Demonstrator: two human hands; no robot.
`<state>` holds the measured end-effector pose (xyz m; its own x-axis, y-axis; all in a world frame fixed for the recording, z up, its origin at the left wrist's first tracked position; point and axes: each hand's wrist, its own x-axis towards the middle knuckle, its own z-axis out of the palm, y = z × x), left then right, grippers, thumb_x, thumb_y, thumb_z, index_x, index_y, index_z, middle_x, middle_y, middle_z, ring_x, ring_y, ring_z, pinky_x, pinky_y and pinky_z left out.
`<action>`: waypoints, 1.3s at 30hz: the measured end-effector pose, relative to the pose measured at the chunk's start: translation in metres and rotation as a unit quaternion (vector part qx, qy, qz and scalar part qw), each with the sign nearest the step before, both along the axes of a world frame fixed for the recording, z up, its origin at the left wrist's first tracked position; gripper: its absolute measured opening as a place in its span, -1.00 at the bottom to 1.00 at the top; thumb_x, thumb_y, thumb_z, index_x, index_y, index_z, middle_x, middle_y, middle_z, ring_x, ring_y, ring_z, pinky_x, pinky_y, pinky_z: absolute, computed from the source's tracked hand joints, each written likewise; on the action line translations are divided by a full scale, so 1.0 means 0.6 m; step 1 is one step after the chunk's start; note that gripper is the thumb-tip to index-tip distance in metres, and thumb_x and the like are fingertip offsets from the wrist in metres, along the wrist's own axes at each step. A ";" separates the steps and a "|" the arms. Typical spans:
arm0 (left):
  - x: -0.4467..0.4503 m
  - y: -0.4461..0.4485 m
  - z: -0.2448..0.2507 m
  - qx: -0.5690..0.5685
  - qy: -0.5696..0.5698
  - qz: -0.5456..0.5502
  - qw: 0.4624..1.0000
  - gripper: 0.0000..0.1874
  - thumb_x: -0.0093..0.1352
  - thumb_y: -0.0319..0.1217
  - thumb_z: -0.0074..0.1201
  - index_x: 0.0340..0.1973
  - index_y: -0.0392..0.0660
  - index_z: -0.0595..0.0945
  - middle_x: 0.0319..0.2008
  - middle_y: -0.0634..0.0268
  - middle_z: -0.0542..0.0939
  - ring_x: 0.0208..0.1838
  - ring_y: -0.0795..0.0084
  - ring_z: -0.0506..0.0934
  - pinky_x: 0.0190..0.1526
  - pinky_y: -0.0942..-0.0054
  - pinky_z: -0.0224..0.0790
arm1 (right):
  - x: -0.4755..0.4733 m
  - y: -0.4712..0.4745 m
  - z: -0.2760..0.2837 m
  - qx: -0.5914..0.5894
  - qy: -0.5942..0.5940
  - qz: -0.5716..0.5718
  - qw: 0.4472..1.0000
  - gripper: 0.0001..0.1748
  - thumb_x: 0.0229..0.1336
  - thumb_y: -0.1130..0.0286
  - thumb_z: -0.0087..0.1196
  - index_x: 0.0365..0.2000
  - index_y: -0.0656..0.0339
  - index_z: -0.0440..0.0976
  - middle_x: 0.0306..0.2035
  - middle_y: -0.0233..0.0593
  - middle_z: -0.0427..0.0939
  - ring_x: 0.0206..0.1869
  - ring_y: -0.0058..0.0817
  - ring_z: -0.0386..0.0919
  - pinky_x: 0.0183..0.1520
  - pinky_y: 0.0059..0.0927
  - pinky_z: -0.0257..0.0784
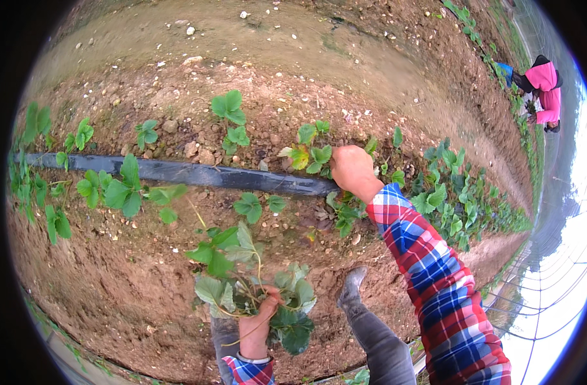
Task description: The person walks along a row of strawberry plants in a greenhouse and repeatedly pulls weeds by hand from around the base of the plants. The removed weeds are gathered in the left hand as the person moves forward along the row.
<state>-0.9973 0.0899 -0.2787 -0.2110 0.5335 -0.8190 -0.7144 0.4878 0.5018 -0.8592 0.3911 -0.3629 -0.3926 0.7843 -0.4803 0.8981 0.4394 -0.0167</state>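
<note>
My left hand (258, 317) is closed around a bunch of strawberry leaves and runners (293, 288) at the lower middle of the view. Out ahead, at the right end of the visible black drip tape (216, 175), my right hand (353, 168) reaches down among strawberry plants with its fingers curled. Its fingertips are hidden, so what they touch cannot be told. Just left of it stands a small strawberry plant (317, 154) with one yellow and red leaf (299, 157). Below the hand, another plant (345, 219) grows beside some dried leaves.
Young strawberry plants (122, 190) line both sides of the tape, with denser foliage (447, 192) to the right. Bare soil furrows (255, 38) flank the raised bed. My boot (353, 284) is in the near furrow. A co-worker in pink (546, 91) bends over plants at far right.
</note>
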 end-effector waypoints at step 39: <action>-0.035 -0.012 0.011 0.022 -0.035 0.022 0.999 -0.82 0.26 -0.50 0.13 -0.24 -0.25 0.55 -0.45 0.28 0.55 -0.40 0.51 0.48 -0.37 0.60 0.26 | -0.086 -0.107 -0.015 0.089 0.305 -0.327 0.890 -0.79 0.00 0.38 0.15 -0.31 0.21 0.48 -0.52 -0.03 0.53 -0.44 -0.11 0.51 -0.35 -0.20 0.38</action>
<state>-1.0181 0.0824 -0.2720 -0.1784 0.5613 -0.8081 -0.7683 0.4336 0.4708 -0.9107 0.3269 -0.3716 0.0306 0.9833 -0.1793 0.8108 -0.1294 -0.5708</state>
